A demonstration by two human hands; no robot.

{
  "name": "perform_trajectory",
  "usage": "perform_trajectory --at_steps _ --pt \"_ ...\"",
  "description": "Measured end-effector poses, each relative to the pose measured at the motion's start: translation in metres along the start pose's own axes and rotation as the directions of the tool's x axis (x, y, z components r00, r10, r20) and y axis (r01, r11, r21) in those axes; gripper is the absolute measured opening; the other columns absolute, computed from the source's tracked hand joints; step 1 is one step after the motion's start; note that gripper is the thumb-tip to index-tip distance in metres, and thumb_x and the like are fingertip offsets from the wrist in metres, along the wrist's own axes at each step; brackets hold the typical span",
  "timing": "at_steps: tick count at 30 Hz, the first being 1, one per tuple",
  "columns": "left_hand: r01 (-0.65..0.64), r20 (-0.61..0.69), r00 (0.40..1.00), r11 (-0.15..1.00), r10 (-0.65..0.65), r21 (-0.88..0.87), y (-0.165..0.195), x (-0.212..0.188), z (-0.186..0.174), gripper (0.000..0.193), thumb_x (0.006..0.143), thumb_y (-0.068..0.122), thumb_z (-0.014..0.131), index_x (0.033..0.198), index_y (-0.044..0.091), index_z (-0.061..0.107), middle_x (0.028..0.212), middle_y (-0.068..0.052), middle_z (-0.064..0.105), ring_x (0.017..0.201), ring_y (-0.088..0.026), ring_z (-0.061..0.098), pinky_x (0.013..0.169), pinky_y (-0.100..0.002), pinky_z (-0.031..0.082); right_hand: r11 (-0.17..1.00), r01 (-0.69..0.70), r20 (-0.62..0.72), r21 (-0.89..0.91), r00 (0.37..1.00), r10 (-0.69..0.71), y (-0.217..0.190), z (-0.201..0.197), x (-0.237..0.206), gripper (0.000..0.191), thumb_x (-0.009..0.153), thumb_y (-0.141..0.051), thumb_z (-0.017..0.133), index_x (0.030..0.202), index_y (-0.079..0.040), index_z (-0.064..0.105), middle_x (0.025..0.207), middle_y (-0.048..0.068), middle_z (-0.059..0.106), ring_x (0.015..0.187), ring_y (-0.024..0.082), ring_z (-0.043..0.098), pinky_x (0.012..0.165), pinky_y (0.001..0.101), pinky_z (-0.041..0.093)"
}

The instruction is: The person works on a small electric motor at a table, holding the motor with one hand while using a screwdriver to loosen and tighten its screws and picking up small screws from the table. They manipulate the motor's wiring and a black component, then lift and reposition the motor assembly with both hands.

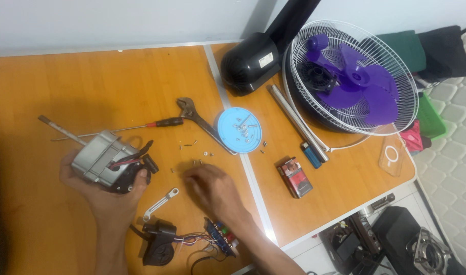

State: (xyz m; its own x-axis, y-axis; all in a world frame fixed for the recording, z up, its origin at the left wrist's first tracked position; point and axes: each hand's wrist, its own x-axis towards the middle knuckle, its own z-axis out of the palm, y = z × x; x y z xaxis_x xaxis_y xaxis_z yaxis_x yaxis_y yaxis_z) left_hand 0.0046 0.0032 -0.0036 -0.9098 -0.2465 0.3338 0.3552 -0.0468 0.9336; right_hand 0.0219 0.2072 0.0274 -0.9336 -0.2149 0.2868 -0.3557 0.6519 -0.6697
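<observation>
Motor [101, 162], grey metal with a long shaft, sits in the left hand [108, 196], whose fingers wrap around it above the orange table [49, 91]. Just beside it, the right hand [212, 188] rests on the table with fingers curled down over some tiny screws [196, 163]; I cannot tell if it holds one. Farther off lie a screwdriver [141, 126], a wrench [200, 122] and a round blue lid [239, 130]. Farthest is the purple fan blade [363, 86] in its white cage.

orange wooden table [49, 81], on it a screwdriver [141, 125], wrench [200, 122], blue lid [239, 130] of screws, loose screws [188, 144], lighter [310, 154], red pack [294, 177], fan cage [352, 76]
</observation>
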Motion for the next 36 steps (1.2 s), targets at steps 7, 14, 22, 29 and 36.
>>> perform_trajectory --at_steps 7,14,22,29,36 --pt "0.002 -0.009 1.000 1.000 -0.002 0.029 0.002 0.001 0.000 0.092 0.086 -0.018 0.074 0.148 0.012 0.013 0.144 -0.017 0.036 0.118 -0.024 0.059 0.091 -0.038 0.064 0.992 -0.004 -0.025 -0.124 1.000 0.001 0.012 -0.002 -0.005 0.012 0.085 -0.006 0.077 0.096 -0.006 0.076 0.096 0.009 0.074 0.088 0.030 0.069 0.078 0.0427 0.052" --pt "0.000 0.007 1.000 1.000 0.000 0.008 0.003 0.001 0.003 0.091 0.087 -0.016 0.073 0.149 0.013 0.013 0.144 -0.017 0.036 0.120 -0.024 0.059 0.093 -0.038 0.064 0.999 -0.015 -0.055 -0.036 0.998 0.013 0.014 0.004 -0.003 0.017 0.085 -0.001 0.075 0.101 -0.003 0.075 0.104 0.013 0.074 0.095 0.032 0.071 0.084 0.0420 0.058" --pt "0.011 -0.002 1.000 1.000 -0.011 0.017 -0.011 -0.001 0.000 0.096 0.084 -0.012 0.076 0.153 0.012 0.015 0.143 -0.019 0.043 0.124 -0.026 0.062 0.098 -0.040 0.064 0.894 -0.294 0.020 0.337 0.952 0.305 -0.010 -0.002 0.012 0.017 0.087 -0.005 0.075 0.103 -0.006 0.079 0.102 0.006 0.079 0.093 0.017 0.075 0.079 0.0325 0.062" --pt "0.018 -0.049 0.999 0.999 -0.020 -0.033 -0.033 -0.002 0.010 0.108 0.079 -0.004 0.080 0.156 0.007 0.005 0.139 -0.017 0.046 0.123 -0.025 0.058 0.100 -0.039 0.056 0.910 -0.118 -0.030 0.397 0.989 0.142 -0.031 -0.014 0.035 0.013 0.086 0.000 0.078 0.098 -0.003 0.079 0.101 0.008 0.080 0.098 0.016 0.075 0.088 0.0296 0.059" --pt "0.013 0.010 1.000 0.990 -0.011 -0.141 -0.014 0.003 0.018 0.103 0.080 -0.006 0.076 0.153 0.007 0.005 0.134 -0.018 0.052 0.114 -0.024 0.067 0.096 -0.037 0.060 0.983 0.078 -0.030 0.164 0.997 -0.075 -0.024 -0.016 0.050 0.019 0.083 0.001 0.081 0.099 -0.001 0.071 0.099 0.008 0.079 0.095 0.017 0.078 0.086 0.0294 0.061"
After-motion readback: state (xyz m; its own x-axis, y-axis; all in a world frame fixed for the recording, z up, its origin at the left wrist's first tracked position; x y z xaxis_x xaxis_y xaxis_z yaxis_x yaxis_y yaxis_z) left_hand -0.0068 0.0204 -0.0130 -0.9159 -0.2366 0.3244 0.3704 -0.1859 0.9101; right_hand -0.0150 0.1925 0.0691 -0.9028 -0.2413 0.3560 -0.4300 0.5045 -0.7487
